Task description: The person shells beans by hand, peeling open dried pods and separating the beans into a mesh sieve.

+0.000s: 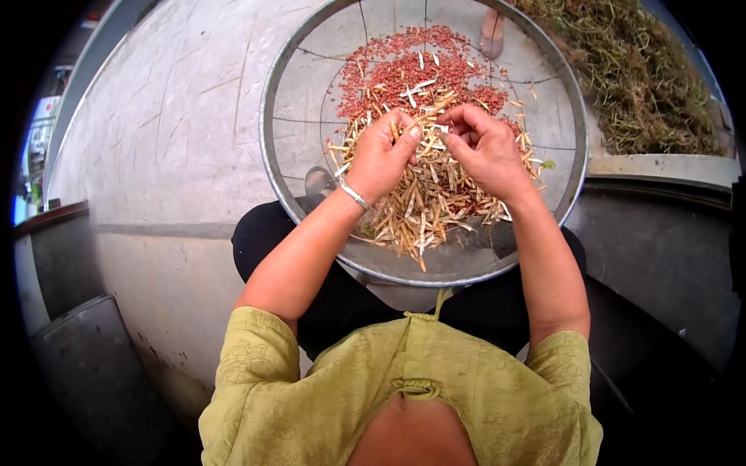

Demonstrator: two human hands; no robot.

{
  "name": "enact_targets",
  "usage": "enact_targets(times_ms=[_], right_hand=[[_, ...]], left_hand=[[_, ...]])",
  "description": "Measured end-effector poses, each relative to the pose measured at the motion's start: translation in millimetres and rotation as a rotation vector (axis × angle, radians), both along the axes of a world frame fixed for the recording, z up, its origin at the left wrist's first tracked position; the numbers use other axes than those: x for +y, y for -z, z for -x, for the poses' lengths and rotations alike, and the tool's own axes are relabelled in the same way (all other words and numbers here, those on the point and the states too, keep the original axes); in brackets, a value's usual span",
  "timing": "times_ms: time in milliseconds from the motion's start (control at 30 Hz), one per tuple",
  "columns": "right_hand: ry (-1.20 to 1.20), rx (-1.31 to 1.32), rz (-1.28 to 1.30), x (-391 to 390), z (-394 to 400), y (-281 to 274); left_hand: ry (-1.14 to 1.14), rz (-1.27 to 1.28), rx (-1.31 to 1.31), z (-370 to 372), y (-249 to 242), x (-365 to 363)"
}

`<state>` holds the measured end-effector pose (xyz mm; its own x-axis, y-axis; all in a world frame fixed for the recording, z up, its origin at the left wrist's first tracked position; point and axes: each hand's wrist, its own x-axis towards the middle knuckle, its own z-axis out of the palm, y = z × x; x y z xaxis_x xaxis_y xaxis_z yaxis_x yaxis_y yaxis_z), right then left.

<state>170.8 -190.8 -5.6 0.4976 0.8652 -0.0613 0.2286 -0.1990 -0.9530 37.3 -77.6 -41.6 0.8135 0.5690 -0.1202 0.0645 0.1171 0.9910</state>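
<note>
A round metal mesh sieve (273, 132) rests on my lap. Small red beans (404, 70) lie in its far half, and a heap of dry straw-coloured pods (423, 206) fills the near half. My left hand (381, 155), with a silver bracelet on the wrist, and my right hand (486, 147) meet over the pile. Both pinch a dry pod (430, 115) between thumbs and fingertips. The pod's middle is partly hidden by my fingers.
Bare concrete ground (171, 124) spreads to the left. A pile of dried green-brown plant stalks (637, 78) lies at the upper right behind a low ledge (660, 167). A foot in a sandal (491, 35) shows through the sieve's far edge.
</note>
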Motion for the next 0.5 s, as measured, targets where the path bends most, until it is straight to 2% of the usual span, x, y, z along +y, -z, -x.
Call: enact_targets(times_ms=[33, 133, 200, 267, 467, 500], right_hand=[[-0.002, -0.180, 0.042, -1, 0, -3], [-0.003, -0.171, -0.061, -2, -5, 6], [0.016, -0.108, -0.089, -1, -3, 4], [0.093, 0.191, 0.019, 1, -2, -8], [0.115, 0.321, -0.018, 5, 4, 3], [0.121, 0.295, -0.043, 5, 6, 4]], left_hand=[[-0.012, -0.062, -0.009, 0, 1, 0], [0.016, 0.052, 0.028, 1, -2, -2], [0.034, 0.144, 0.032, 1, -7, 0], [0.052, 0.234, 0.034, 2, -8, 0], [0.180, 0.274, -0.012, 1, -21, -7], [0.209, 0.215, 0.034, 1, -21, -6]])
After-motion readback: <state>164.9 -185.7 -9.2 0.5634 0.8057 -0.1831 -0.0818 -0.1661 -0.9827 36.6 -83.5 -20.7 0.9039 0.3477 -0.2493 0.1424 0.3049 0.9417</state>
